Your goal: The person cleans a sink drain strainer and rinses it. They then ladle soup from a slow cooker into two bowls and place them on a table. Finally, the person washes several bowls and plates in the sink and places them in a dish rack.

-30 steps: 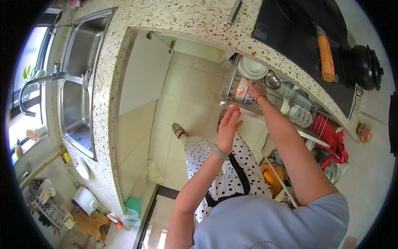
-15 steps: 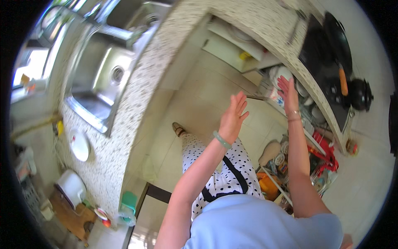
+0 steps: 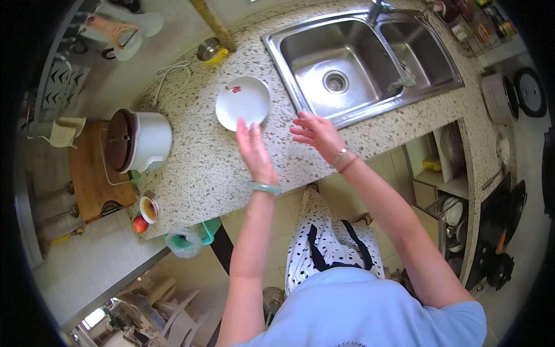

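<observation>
White plate (image 3: pixel 243 102) sat on the bench just left of the sink (image 3: pixel 358 63). Left hand (image 3: pixel 252 149) fingertips touched its near rim, grip open; right hand (image 3: pixel 315 132) open, empty. Next probably: close on the rim.

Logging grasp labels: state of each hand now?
Left hand: open, empty, fingertips at the white plate rim.
Right hand: open, empty, above the counter edge.
</observation>
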The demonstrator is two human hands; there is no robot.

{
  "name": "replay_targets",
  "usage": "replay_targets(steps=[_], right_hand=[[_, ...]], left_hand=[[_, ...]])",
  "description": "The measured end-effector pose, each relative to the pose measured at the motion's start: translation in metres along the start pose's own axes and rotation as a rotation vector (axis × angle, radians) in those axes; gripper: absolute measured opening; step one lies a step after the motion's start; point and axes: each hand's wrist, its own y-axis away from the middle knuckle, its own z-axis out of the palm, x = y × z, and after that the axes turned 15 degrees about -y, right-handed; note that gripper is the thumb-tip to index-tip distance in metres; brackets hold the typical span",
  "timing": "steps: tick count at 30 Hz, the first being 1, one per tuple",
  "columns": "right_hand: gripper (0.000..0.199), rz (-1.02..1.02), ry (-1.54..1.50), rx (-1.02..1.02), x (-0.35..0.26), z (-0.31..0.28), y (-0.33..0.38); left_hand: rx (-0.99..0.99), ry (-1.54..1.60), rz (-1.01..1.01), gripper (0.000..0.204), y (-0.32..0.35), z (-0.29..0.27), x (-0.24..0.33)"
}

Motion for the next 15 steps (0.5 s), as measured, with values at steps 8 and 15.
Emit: replay_targets(steps=[8,15], right_hand=[[0.045,0.094,0.606,0.180,0.031,0.059,-0.097],[0.030,0.073,0.725,0.160,0.027,0.059,-0.115]], left_hand=[[-0.043,0.000,-0.201,0.059,-0.110,-0.074,-0.043],[-0.070,-0.282,-0.105,0.035,-0.144,-0.078,-0.080]])
